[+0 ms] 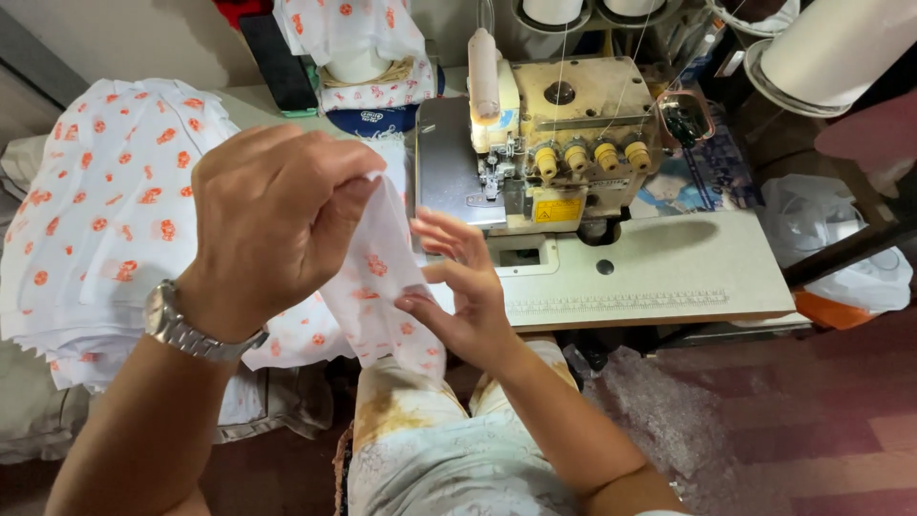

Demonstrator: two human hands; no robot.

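My left hand (272,225), with a metal watch on the wrist, pinches the top of a white cloth piece with orange print (377,282) and lifts it in front of me. My right hand (463,287) holds the same piece lower down, thumb against the cloth and fingers spread toward the machine. The piece hangs down over my lap. A cream overlock sewing machine (564,134) stands just behind my right hand on a white table (669,263).
A pile of the same printed cloth (105,210) lies at the left. More printed cloth and a thread cone (358,48) sit behind. White thread cones (831,43) stand at the back right, plastic bags (821,225) beside the table, red floor below.
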